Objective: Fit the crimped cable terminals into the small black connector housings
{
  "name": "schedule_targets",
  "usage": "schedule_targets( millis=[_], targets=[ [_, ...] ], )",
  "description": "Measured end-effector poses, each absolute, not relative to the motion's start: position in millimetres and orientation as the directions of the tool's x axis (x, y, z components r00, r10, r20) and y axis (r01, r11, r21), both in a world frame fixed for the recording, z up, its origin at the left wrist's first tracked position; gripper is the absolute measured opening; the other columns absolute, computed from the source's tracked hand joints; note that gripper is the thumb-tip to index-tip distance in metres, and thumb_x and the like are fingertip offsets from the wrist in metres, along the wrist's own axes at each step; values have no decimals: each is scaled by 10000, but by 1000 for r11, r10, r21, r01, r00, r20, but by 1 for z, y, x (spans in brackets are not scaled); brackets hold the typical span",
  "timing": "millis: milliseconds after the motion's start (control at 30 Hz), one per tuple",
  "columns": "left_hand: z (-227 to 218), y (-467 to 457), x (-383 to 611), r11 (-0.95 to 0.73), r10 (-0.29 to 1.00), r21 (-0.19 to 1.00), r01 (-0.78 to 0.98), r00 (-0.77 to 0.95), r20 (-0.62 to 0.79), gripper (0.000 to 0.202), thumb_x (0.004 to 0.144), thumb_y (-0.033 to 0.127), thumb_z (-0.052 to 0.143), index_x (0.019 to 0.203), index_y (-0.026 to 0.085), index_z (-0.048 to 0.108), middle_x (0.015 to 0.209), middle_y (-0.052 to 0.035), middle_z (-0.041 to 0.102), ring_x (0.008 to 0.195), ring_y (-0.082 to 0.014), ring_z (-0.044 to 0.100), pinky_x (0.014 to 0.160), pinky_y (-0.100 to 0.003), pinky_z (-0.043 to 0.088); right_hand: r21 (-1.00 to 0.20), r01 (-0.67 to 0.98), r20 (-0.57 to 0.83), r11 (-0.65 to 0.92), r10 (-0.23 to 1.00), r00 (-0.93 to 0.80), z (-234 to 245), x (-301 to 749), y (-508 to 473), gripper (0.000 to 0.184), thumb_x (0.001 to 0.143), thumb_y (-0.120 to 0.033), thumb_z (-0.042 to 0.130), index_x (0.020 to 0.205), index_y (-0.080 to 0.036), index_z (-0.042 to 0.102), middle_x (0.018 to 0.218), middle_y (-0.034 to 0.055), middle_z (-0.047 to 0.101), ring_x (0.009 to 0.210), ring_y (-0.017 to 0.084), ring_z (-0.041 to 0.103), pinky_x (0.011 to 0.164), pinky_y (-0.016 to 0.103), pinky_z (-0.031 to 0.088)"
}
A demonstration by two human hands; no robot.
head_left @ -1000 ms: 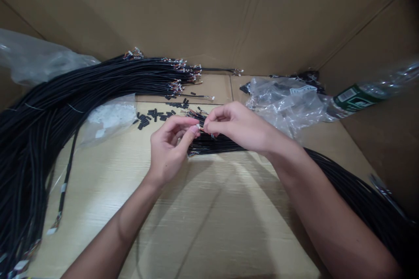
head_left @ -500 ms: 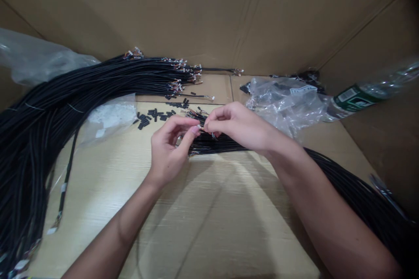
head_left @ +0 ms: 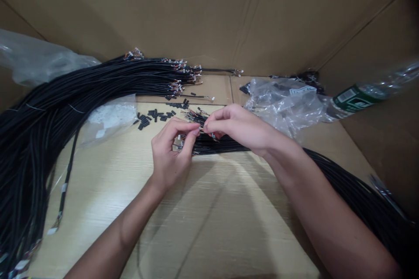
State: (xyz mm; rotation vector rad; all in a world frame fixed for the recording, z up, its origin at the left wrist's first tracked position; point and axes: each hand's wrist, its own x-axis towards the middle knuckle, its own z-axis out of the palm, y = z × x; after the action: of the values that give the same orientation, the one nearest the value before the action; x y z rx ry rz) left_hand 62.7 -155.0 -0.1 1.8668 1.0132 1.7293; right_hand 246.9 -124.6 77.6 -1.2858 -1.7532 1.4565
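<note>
Thumb and forefinger of my left hand (head_left: 173, 146) pinch a tiny white connector (head_left: 197, 129), mostly covered by the fingertips. Close against it on the right, my right hand (head_left: 232, 128) has its fingers closed on thin wires (head_left: 214, 136) at a cable's end. Both hands are just above a bundle of black cables (head_left: 225, 144) that runs off to the lower right. Bare wire ends (head_left: 191, 115) of that bundle point left, behind my fingertips. Which cable the held wires belong to is hidden.
A thick pile of black cables (head_left: 81, 83) with white connectors fills the left side. Short black tubes (head_left: 155, 115) lie scattered near a clear bag (head_left: 109, 115) of white pieces. A crumpled plastic bag (head_left: 284, 100) and a bottle (head_left: 356, 98) are right, and cardboard walls (head_left: 196, 8) stand behind.
My left thumb and forefinger have straightened a little and press closer on the connector. My right hand has barely shifted.
</note>
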Motion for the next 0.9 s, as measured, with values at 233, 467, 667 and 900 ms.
schedule_targets(
  millis=[233,467,667,900],
  targets=[
    [-3,-157,64,-699,671,648,301,-36,741,193,931,67,717,1053,214,746,955,-38,741,877,-174,699,800,-348,582,-959,255,-231,-127,869,-437,76,247,-122,137,795,-254,705,706,-151,708,710,35,628,691,149,522,664,311,394],
    [-5,-157,65,-728,645,625,282,-26,764,207,938,75,707,1074,226,748,951,-40,750,881,-183,710,780,-351,591,-961,163,-276,-225,839,-468,77,244,-121,93,768,-208,725,705,-141,726,783,53,650,719,146,539,686,290,472],
    [-6,-157,66,-705,674,660,260,-43,737,198,930,61,707,1043,217,752,935,-38,740,860,-178,701,775,-344,576,-968,180,-241,-176,855,-459,73,244,-120,79,762,-214,737,732,-142,751,765,50,667,698,142,534,668,294,438],
    [-3,-156,63,-643,737,718,267,-42,675,128,945,120,731,1043,198,756,939,-41,730,853,-161,696,775,-309,580,-963,245,-210,-112,882,-422,68,243,-119,130,789,-264,730,734,-148,750,760,37,674,699,143,545,654,303,371]
  ],
)
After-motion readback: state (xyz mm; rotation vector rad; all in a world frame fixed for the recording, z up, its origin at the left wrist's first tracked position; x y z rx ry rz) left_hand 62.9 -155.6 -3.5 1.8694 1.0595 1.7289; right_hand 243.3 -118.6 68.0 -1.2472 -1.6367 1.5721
